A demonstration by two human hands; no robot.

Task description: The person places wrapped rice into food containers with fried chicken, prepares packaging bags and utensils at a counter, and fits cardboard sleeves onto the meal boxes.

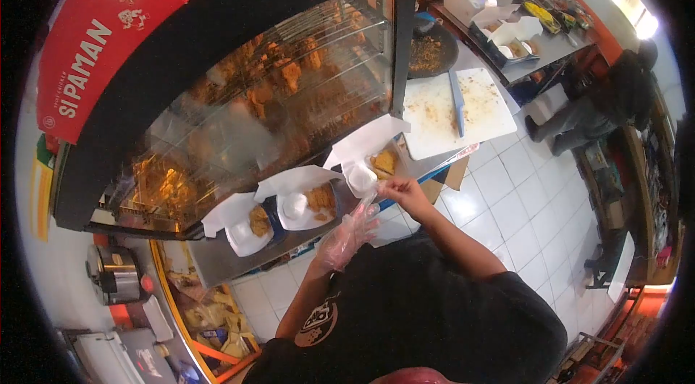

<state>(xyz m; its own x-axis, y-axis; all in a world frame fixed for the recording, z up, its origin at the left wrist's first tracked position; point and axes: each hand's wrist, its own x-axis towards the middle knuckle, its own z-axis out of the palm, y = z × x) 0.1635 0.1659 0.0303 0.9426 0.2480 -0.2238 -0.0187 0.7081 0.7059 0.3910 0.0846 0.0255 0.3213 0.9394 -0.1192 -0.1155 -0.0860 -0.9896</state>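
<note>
My left hand point(347, 241) wears a clear plastic glove, its fingers apart and pointing toward the counter. My bare right hand point(405, 196) pinches the clear plastic at the glove's fingertip end, just in front of the nearest box. That open white box point(346, 154) holds a white rounded mound point(361, 179) and a golden fried piece point(384, 162). Left of it along the counter stand two more open boxes, a middle box point(279, 185) and a far-left box point(230, 212), each with a white mound and fried chicken.
A glass display cabinet point(253, 112) of fried chicken rises behind the boxes. To the right lie a white cutting board point(492, 112) with a knife point(457, 103) and a dark pan point(443, 58) of crumbs. Another person point(615, 98) stands at far right.
</note>
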